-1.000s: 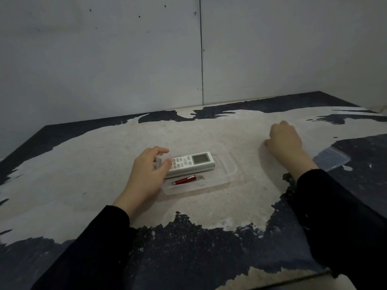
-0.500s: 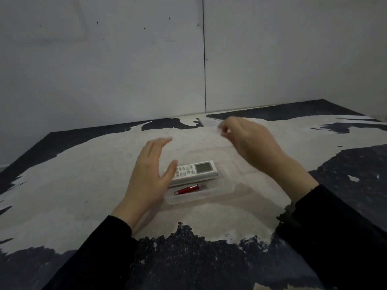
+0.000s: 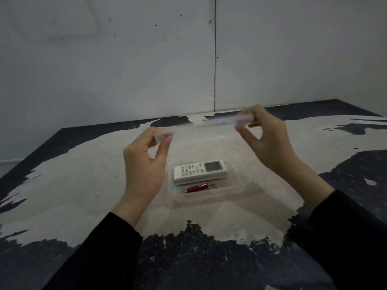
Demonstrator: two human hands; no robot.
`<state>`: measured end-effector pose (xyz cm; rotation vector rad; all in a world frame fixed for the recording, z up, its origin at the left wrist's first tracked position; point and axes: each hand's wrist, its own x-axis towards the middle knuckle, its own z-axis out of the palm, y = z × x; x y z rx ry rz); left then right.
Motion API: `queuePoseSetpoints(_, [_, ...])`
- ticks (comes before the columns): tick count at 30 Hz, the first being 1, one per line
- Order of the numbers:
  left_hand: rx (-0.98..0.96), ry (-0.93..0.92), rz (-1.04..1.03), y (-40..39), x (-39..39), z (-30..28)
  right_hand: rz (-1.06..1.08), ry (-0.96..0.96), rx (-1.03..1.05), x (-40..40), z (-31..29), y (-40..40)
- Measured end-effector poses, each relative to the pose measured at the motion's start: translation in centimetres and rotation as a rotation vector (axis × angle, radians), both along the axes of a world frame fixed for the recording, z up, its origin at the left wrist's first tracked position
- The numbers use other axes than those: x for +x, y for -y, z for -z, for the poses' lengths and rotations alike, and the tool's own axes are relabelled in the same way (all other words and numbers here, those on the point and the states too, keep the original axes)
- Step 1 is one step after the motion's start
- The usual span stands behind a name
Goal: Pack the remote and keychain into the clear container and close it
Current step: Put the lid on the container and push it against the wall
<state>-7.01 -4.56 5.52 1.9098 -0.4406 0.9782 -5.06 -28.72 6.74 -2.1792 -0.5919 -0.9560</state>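
Observation:
A shallow clear container [image 3: 236,189] lies on the table in front of me. Inside it rest a white remote [image 3: 200,171] with a small screen and, nearer to me, a red keychain [image 3: 198,187] with a metal ring. Above the container I hold the clear lid [image 3: 209,123] level in the air, seen almost edge-on and blurred. My left hand [image 3: 144,162] pinches the lid's left end. At the right end my right hand [image 3: 266,139] grips it between thumb and fingers.
The table [image 3: 83,185] has a worn pale top with dark patches along its edges. A grey panelled wall [image 3: 146,59] stands close behind it. My black sleeves [image 3: 345,237] reach in from the bottom corners.
My right hand brought the clear lid over from the table's right side. My left hand left the remote, rose and took the lid's left end. Both now hold it above the container.

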Motion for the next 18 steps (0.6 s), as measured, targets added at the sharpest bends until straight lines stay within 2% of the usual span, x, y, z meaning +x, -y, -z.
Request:
queuePoseSetpoints(2, [-0.129,-0.151,0.120,-0.2,0.1,0.0,-0.085,-0.170,0.256,0.2,0.1,-0.1])
queuePoseSetpoints(6, [-0.225,-0.384,0.162,-0.5,0.9,0.9,-0.083,-0.287,0.320,0.4,0.5,-0.8])
queuePoseSetpoints(9, [-0.107,-0.472,0.034,-1.1,1.9,2.0,0.044,-0.411,0.098,0.7,1.4,-1.0])
queuePoseSetpoints(14, [0.259,-0.538,-0.160,-1.5,3.0,3.9,0.220,-0.524,-0.254,0.8,3.0,-0.9])
queuePoseSetpoints(18, [0.271,-0.562,-0.158,-1.7,3.9,4.4,0.326,-0.543,-0.404,0.4,3.1,-1.3])
